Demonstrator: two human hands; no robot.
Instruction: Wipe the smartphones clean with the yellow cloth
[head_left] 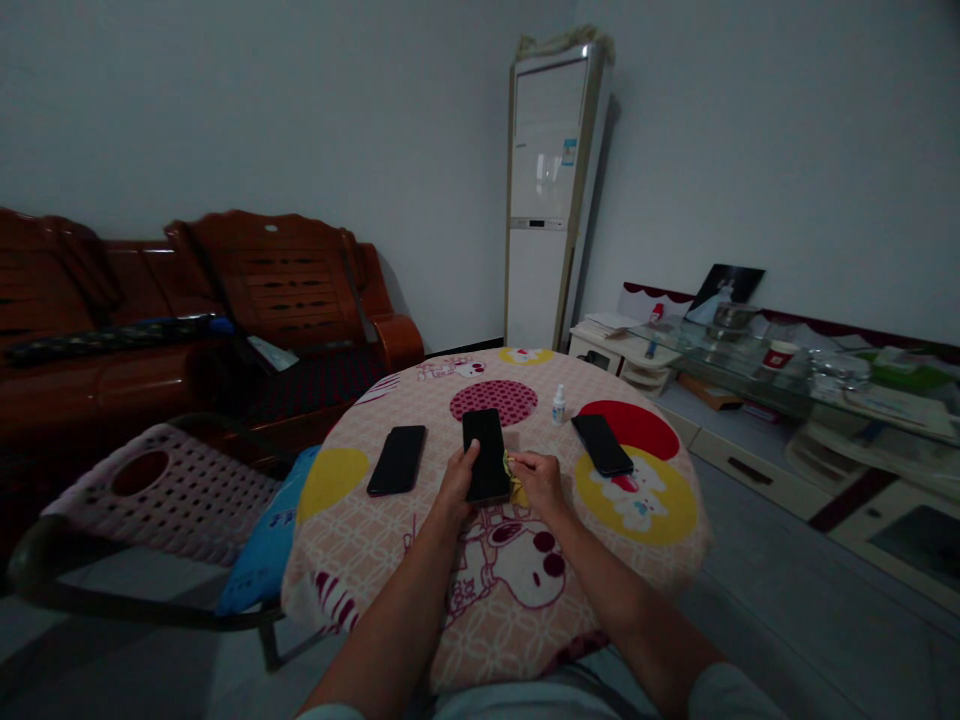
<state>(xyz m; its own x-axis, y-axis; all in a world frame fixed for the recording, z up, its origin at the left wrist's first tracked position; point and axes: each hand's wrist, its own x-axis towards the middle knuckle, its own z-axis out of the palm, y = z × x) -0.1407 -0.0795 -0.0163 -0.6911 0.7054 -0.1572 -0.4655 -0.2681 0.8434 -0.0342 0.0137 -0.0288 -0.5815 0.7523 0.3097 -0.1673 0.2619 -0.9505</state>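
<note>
Head view: middle phone pinned by left hand, cloth in right — slip and scratch risks

Nearest, both forearms run up from the bottom edge onto the round table (360, 560), which is covered in a cartoon-print cloth. Left hand (456, 483) rests on the left edge of the middle phone (486, 455), thumb on the dark screen, fingers (471, 452) curled round the side, so it grips the phone flat against the table. Right hand (538, 478) sits just beside the phone's lower right corner, fingers bunched on a small yellow-green cloth (513, 472); the wad is mostly hidden, can't tell how much of it is held.

Risks, judged from this pose:
- Phone lies on soft fabric, so a sideways rub could skate it or ruck the table cover if the left grip eases.
- Thumb on the glass likely leaves smears right where the cloth works.
- Grit in the cloth could scratch the screen; lighting is dim, hard to spot.

Further out, left phone (397, 459) and right phone (602, 444) lie face up, apart from the hands; a wide elbow swing might nudge either. Small white bottle (559, 404) stands upright beyond the right hand, near the middle phone's far end; a reach over it could tip it, and if the cap is loose, liquid reaches the phones.
</note>
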